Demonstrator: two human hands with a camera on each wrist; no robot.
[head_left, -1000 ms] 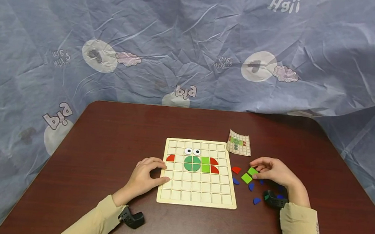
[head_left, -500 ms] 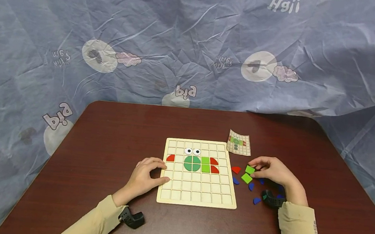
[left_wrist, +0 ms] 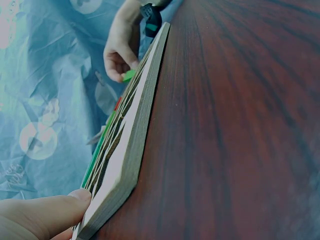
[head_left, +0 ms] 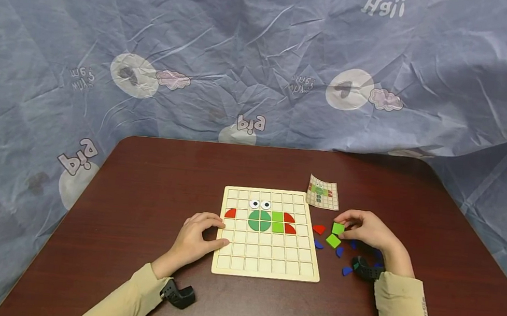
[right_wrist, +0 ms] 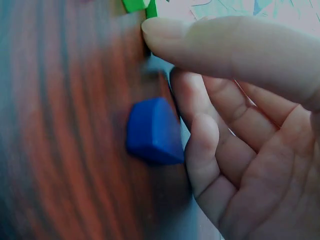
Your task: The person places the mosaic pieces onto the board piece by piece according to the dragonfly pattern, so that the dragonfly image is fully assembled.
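A light wooden grid board (head_left: 267, 253) lies on the table, bearing a round eye pair (head_left: 260, 204), a dark green circle (head_left: 259, 221), light green squares (head_left: 278, 222) and red quarter-circle pieces (head_left: 230, 213). The left hand (head_left: 195, 237) rests at the board's left edge, thumb and fingertips touching its rim; the left wrist view shows the thumb (left_wrist: 55, 212) laid over that edge. To the right of the board, the right hand (head_left: 367, 231) pinches a light green square tile (head_left: 338, 228) between thumb and fingers. A second light green square tile (head_left: 333, 241) lies just in front of it.
Beside the right hand lie a red quarter-circle piece (head_left: 319, 229) and several blue pieces (head_left: 346, 271), some partly under the wrist. A curled pattern card (head_left: 323, 193) stands near the board's far right corner. A printed blue cloth (head_left: 264, 65) hangs behind the table.
The right hand has shifted slightly left with the green tile, which has turned a little and now sits straighter behind the other green square. The left hand and board have stayed put.
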